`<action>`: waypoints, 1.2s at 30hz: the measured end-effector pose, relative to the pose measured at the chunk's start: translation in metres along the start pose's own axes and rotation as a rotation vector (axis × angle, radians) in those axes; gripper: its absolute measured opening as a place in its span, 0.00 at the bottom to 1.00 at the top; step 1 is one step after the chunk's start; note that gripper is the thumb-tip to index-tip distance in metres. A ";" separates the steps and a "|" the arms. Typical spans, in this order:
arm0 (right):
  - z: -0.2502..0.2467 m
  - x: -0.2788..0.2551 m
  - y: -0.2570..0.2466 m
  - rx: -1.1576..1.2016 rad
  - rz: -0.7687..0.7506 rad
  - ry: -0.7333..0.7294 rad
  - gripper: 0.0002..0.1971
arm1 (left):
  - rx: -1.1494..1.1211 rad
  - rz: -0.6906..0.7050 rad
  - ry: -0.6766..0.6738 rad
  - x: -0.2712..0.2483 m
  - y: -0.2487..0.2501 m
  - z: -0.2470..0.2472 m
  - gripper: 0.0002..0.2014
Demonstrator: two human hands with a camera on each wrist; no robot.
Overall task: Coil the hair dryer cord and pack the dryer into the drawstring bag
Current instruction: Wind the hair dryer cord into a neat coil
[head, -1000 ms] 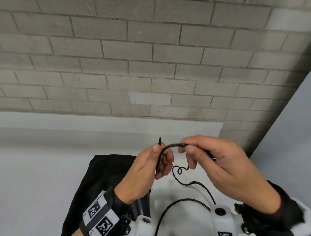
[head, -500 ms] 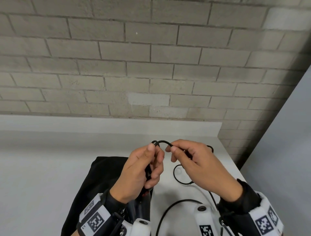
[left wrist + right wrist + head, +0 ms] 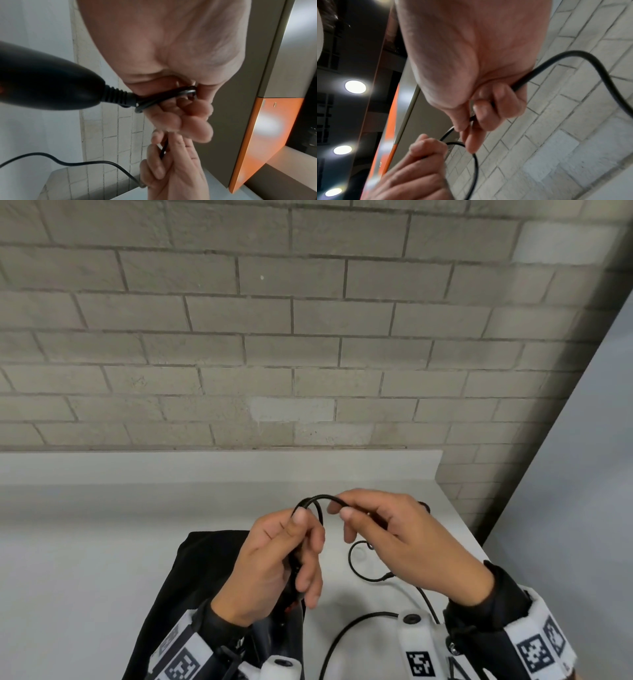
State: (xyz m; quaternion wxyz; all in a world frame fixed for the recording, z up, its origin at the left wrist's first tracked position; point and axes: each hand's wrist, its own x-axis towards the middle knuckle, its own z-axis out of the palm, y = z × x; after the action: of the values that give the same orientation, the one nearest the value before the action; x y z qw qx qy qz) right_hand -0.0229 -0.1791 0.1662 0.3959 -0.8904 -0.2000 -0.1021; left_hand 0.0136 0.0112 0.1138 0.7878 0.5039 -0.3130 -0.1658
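Observation:
A black hair dryer (image 3: 42, 83) hangs below my left hand, mostly hidden in the head view. My left hand (image 3: 305, 529) grips several loops of the black cord (image 3: 168, 94) just past the strain relief. The cord arches (image 3: 318, 498) from my left thumb over to my right hand (image 3: 342, 515), which pinches it between thumb and fingers (image 3: 471, 119). Slack cord (image 3: 352, 563) curls on the white table (image 3: 85, 542) under my right hand. The black drawstring bag (image 3: 205, 577) lies flat on the table beneath my left wrist.
A grey brick wall (image 3: 308, 337) stands behind the table's raised back edge. The table's right edge (image 3: 469, 529) runs close beside my right hand. An orange and grey cabinet (image 3: 267, 128) shows in the wrist views.
My right hand has come in close to the left, tightening the arch of cord between them. Both hands sit a little lower, and the cord end that stuck up is gone.

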 end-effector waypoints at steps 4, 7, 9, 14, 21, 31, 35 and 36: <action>0.000 -0.006 0.001 -0.121 -0.084 -0.067 0.11 | 0.010 -0.017 -0.009 0.001 0.002 -0.001 0.27; -0.005 -0.014 -0.004 -0.373 -0.138 -0.023 0.13 | 0.080 -0.051 -0.031 0.002 0.005 0.000 0.27; -0.012 -0.019 -0.011 -0.589 -0.171 0.024 0.14 | 0.124 -0.068 -0.057 0.002 0.007 -0.001 0.27; -0.015 -0.023 -0.021 -0.787 -0.257 0.159 0.12 | 0.261 -0.056 -0.138 0.002 0.009 0.002 0.22; -0.008 -0.013 -0.009 -0.444 -0.187 0.204 0.08 | 0.210 -0.064 -0.125 0.001 0.007 0.000 0.23; 0.014 0.006 0.012 0.118 -0.087 -0.030 0.11 | -0.010 -0.071 -0.170 0.002 0.005 0.000 0.25; 0.016 0.006 0.010 0.190 -0.059 0.018 0.11 | -0.009 -0.102 -0.092 0.001 0.007 -0.002 0.26; 0.018 0.007 0.009 0.192 -0.059 0.031 0.12 | -0.033 -0.106 -0.075 0.002 0.007 -0.001 0.26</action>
State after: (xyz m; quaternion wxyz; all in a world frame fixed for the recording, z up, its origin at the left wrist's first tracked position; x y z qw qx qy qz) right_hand -0.0123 -0.1696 0.1504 0.4796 -0.8403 -0.2286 -0.1078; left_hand 0.0150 0.0137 0.1201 0.7737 0.5002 -0.3127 -0.2311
